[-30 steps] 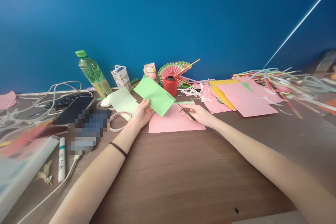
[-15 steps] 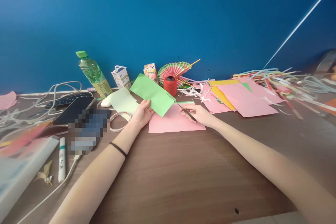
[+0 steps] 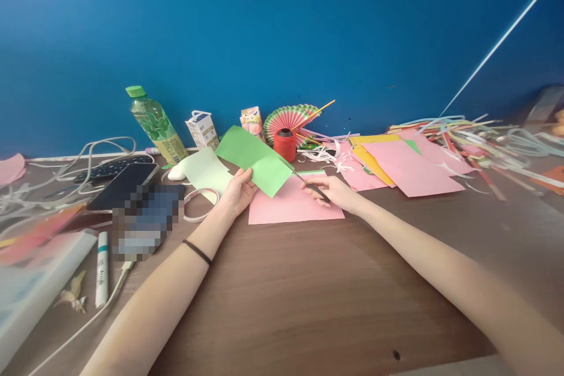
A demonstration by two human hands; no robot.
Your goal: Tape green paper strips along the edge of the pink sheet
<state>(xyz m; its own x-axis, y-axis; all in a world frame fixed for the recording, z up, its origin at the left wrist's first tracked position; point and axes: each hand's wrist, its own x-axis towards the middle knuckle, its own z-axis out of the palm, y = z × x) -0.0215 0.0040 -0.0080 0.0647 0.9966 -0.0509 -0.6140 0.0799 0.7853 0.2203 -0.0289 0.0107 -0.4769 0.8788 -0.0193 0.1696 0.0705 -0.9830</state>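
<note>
My left hand [image 3: 240, 191] pinches the lower edge of a green sheet of paper [image 3: 255, 158], which is held tilted above the table. In my right hand [image 3: 332, 192] is a pair of scissors [image 3: 315, 189] with dark handles. Their blades reach the right edge of the green paper, and I cannot tell whether they are apart or together. Beneath both hands lies a pink sheet of paper [image 3: 291, 210] with a strip of green along its far edge. A pale green sheet [image 3: 205, 169] rests to the left of my left hand.
A spool of red thread [image 3: 285, 145] and a pleated paper fan [image 3: 286, 120] stand behind the paper. To the left are a bottle [image 3: 158, 126], a small carton [image 3: 201, 129], phones, cables and a marker [image 3: 102, 270]. Pink sheets [image 3: 416, 167] and paper strips lie right.
The hands, green paper and scissors hold almost the same place. The whole view has shifted very slightly, and the green paper's far left part looks a little more bent.
</note>
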